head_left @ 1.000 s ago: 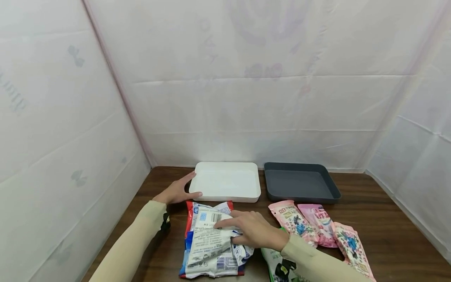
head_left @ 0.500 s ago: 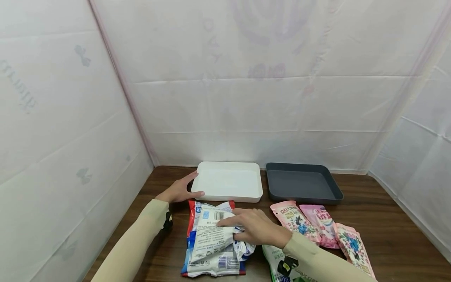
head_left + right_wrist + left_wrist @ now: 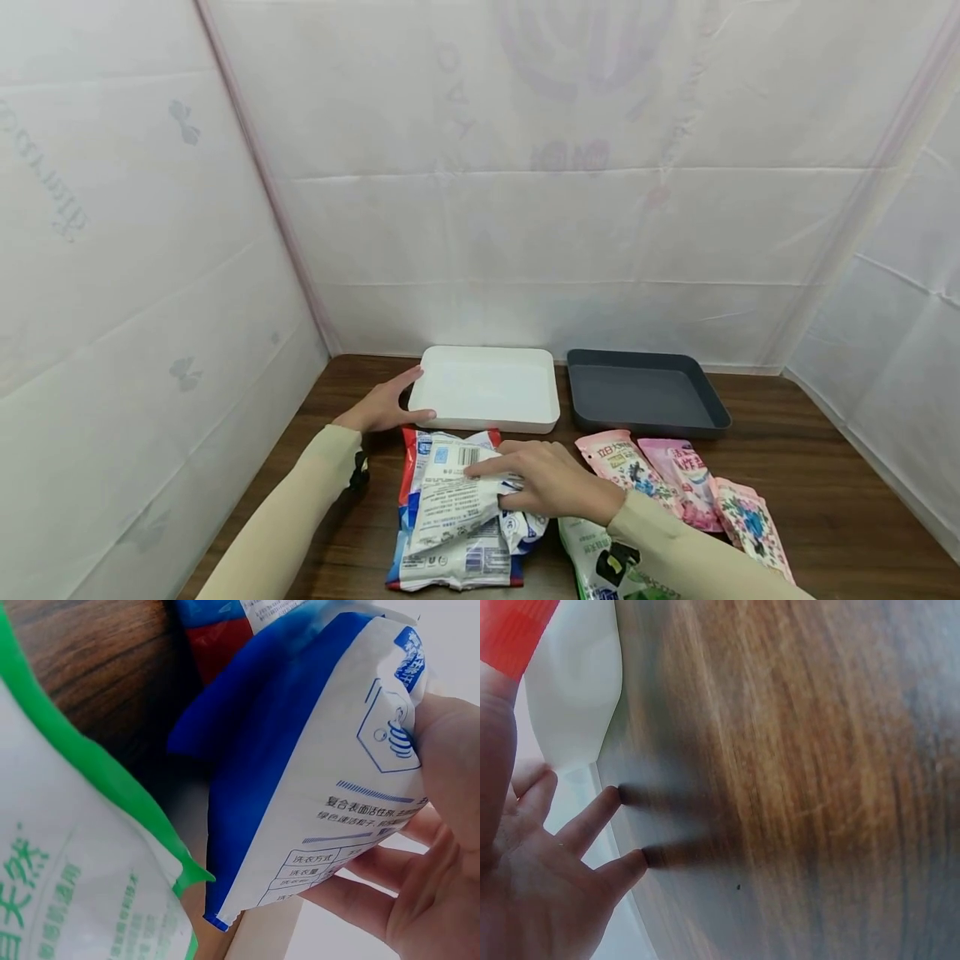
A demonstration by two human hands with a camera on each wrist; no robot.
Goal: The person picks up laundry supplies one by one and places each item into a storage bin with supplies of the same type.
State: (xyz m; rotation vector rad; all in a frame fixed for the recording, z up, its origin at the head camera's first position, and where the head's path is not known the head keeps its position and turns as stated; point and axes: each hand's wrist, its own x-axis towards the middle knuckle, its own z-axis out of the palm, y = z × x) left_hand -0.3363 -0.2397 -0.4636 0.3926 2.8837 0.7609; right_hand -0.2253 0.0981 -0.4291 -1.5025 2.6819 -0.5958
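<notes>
In the head view my left hand (image 3: 380, 407) spans the near-left corner of a white tray (image 3: 491, 423), thumb at its front edge and fingers at its left side. The left wrist view shows those fingers (image 3: 592, 817) spread and nearly straight. My right hand (image 3: 551, 479) grips the right side of a white-and-blue laundry powder bag (image 3: 453, 500) between thumb and fingers. In the right wrist view the bag (image 3: 322, 802) tilts up a little, printed side showing. Under it lies a red-and-blue bag (image 3: 410, 467), mostly covered.
Right of the white tray stands a dark grey tray (image 3: 648, 396). Three pink pouches, including one at the far right (image 3: 752, 521), lie in front of it. A green-and-white bag (image 3: 585, 546) sits partly under my right forearm. White sheets (image 3: 480, 233) enclose the wooden table (image 3: 847, 500).
</notes>
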